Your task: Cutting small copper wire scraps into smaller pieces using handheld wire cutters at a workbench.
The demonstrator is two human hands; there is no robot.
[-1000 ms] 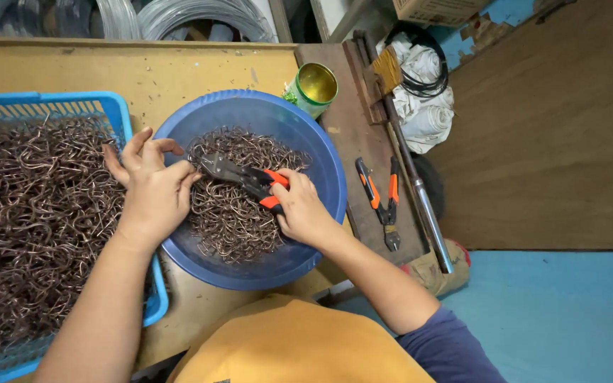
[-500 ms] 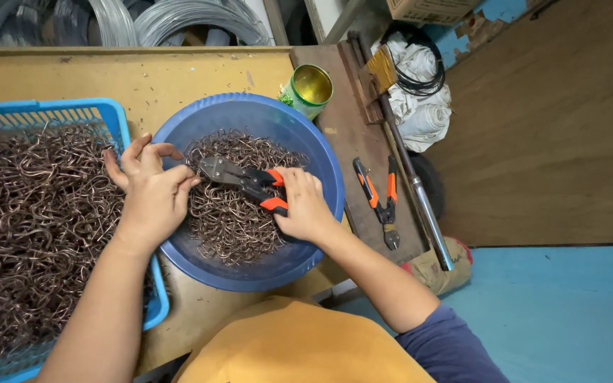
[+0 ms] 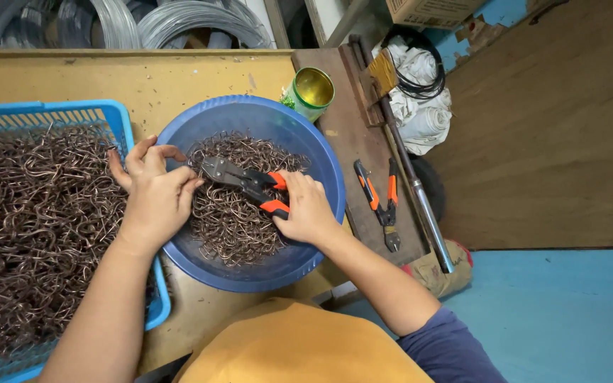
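Two containers, bowl (image 3: 321, 152) and basket (image 3: 118, 117), hold wire hooks (image 3: 37, 213).

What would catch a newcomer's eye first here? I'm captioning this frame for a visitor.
The blue bowl at centre, holding bent brown wire pieces, where the right hand grips orange-handled cutters beside the left hand. At left, a blue basket is heaped with similar wire.

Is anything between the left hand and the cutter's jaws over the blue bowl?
Nothing visible. The left hand sits right at the nose of the cutter, which the right hand grips by its orange handles, above the wire pieces in the blue bowl.
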